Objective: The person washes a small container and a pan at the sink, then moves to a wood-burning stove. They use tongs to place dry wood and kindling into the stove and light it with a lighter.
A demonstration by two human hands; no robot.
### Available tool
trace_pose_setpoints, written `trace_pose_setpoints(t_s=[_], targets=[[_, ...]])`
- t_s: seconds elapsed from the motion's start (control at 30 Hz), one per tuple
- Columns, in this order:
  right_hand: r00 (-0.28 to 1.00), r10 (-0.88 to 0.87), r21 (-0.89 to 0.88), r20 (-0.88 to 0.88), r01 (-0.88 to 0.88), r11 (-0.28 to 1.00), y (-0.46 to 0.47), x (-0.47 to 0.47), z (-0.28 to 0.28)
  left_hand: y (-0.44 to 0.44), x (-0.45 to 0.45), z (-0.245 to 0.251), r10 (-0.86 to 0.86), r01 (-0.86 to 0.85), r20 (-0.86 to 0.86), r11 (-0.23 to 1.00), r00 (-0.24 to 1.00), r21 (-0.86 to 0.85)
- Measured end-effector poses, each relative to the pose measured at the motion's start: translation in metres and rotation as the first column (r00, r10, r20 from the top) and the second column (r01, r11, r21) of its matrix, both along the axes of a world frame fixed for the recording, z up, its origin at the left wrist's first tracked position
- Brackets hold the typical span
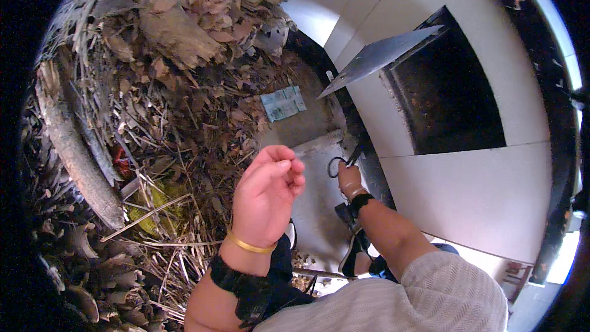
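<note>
My left hand is raised in the middle of the view, with a gold-coloured bangle at the wrist and a black strap below it. Its fingers are curled in towards the thumb, and nothing shows between them. Lower down and to the right, my right hand grips a black ring-handled tool, perhaps tongs. The tool's far part is dark against the black base of the tiled stove, so its shape is unclear. Above that hand, a metal flap stands tilted out from the dark stove opening.
Dry leaves and twigs heap up on the left, with bark pieces on top. A log lies at the far left, near a yellow net. A flat light-blue wrapper lies on the floor beside the leaves.
</note>
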State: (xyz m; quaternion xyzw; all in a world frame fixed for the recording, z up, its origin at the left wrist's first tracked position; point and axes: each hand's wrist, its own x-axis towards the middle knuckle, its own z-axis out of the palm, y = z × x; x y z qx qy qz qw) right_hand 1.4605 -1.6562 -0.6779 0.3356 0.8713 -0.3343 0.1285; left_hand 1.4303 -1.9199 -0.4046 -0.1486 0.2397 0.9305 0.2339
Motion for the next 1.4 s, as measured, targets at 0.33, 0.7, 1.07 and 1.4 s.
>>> trace_pose_setpoints(t_s=[0.33, 0.7, 1.07, 1.4], targets=[[0.986, -0.158, -0.410, 0.061, 0.169, 0.896, -0.027, 0.122, 0.151, 0.000, 0.002, 0.000, 0.014, -0.015, -0.011, 1.000, 1.000, -0.014], [0.936, 0.285, -0.821, 0.206, 0.007, 0.571, -0.038, 0.158, 0.260, -0.007, 0.019, 0.003, 0.065, -0.070, -0.085, 0.995, 0.994, -0.065], [0.886, 0.327, -0.935, 0.328, 0.256, 0.246, -0.083, 0.100, 0.261, -0.043, 0.017, -0.006, 0.267, -0.272, -0.056, 0.958, 0.962, -0.095], [0.941, 0.329, -0.974, 0.074, -0.003, 0.228, -0.021, 0.131, 0.511, -0.045, 0.014, -0.003, 0.577, -0.565, 0.024, 0.807, 0.817, -0.173]])
